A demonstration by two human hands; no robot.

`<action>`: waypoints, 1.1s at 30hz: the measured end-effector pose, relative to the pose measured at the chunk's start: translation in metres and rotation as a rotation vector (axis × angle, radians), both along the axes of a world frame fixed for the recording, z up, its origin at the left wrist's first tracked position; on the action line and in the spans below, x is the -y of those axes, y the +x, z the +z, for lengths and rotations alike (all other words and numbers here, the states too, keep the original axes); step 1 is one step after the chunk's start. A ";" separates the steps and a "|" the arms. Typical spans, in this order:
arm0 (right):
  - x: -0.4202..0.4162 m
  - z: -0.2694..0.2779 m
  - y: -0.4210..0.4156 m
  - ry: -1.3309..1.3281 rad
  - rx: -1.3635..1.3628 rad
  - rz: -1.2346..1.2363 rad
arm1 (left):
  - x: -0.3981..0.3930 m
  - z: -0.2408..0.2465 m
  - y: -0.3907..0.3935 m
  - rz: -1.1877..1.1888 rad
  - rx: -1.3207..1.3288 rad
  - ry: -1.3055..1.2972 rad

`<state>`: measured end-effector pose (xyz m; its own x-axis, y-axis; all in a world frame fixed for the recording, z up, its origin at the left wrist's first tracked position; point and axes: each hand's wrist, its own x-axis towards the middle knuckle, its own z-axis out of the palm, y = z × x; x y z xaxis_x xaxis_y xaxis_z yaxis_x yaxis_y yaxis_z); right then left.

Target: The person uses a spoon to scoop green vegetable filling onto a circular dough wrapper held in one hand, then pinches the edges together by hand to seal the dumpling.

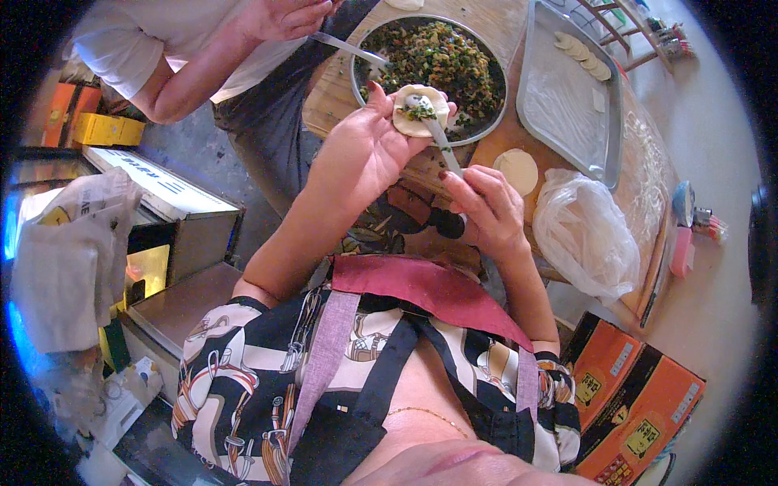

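A round dough wrapper (pixel 405 126) rests on the palm side of my left hand (pixel 380 136), held by the fingers and thumb. My right hand (pixel 491 200) grips the handle of a pale spoon (pixel 445 147). The spoon's bowl presses into a small heap of chopped green filling (pixel 419 113) on the wrapper. Just beyond my hands stands a wide metal bowl (pixel 499 115) with a mound of chopped vegetable filling (pixel 440 54). A second spoon (pixel 349 47) leans over its left rim. Another flat dough round (pixel 515 172) lies on the wooden board to the right.
A metal tray (pixel 547 115) carries a row of folded dumplings (pixel 582 56). A clear plastic bag (pixel 585 237) sits near the floured wooden board (pixel 645 176). Another person's arm (pixel 188 85) is at upper left. Orange cartons (pixel 632 401) stand at lower right.
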<state>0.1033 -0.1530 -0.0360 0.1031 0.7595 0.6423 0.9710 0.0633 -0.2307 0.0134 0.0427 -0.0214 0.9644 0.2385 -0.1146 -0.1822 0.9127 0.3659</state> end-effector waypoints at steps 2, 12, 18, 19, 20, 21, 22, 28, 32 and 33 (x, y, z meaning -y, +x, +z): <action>0.003 -0.009 0.003 -0.014 0.033 -0.004 | -0.004 0.001 -0.002 0.015 -0.015 -0.044; 0.004 0.014 0.006 0.215 -0.291 -0.092 | -0.021 -0.005 -0.004 0.162 -0.025 -0.066; -0.008 0.020 0.009 0.231 -0.585 -0.386 | -0.026 -0.009 -0.013 0.268 -0.028 0.120; -0.009 0.025 0.012 0.186 -0.648 -0.435 | -0.030 -0.011 -0.016 0.285 -0.032 0.157; -0.009 0.028 0.016 0.140 -0.710 -0.483 | -0.034 -0.012 -0.021 0.268 -0.041 0.276; -0.011 0.032 0.019 0.094 -0.774 -0.527 | -0.036 -0.011 -0.024 0.259 -0.038 0.293; -0.016 0.036 0.022 0.025 -0.710 -0.572 | -0.038 -0.011 -0.027 0.250 -0.036 0.309; -0.040 0.011 0.027 -0.067 -1.161 -0.434 | -0.034 -0.021 -0.030 0.151 -0.065 0.255; -0.049 0.004 0.016 0.060 -1.398 -0.298 | -0.034 -0.034 -0.034 0.120 -0.115 0.259; -0.049 0.002 0.015 0.099 -1.444 -0.284 | -0.033 -0.034 -0.035 0.115 -0.133 0.275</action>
<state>0.1181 -0.1043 -0.0342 0.8195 0.5647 -0.0980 -0.1098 -0.0131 -0.9939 -0.0217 0.0756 -0.0557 0.9101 0.3846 -0.1544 -0.2124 0.7527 0.6232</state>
